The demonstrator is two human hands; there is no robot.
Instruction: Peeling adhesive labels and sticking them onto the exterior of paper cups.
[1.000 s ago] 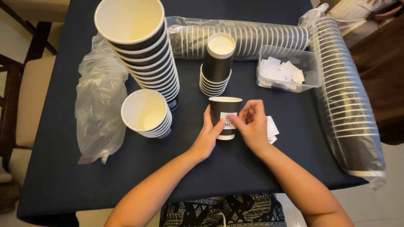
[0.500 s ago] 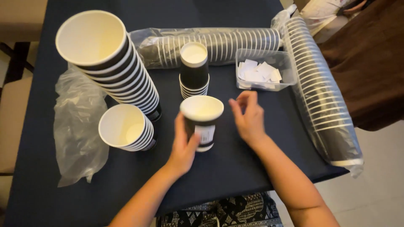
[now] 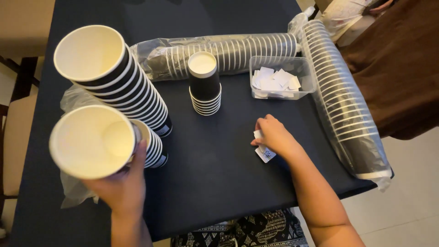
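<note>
Since half a second ago, left hand has carried the cup off the table centre to the left; now it is held up toward the camera, mouth open to the lens, long axis pointing roughly up at the viewer. Grip is a wrap around the cup body from below, fingers closed on it. Cup sits right over the short stack, which stands just behind and beside it; tall leaning stack is just beyond that. So short stack lies directly under and right of the held cup, and left hand is far the nearer one.

Right hand has gone from mid-air down onto the black table, fingers curled on small white stickers; pinching or just pressing, cannot tell.

Further out: inverted cup on a small stack at centre, clear tub of white slips just beyond the right hand, two bagged sleeves of cups, one across the back, one down the right edge. Empty plastic bag at left behind the stacks.
</note>
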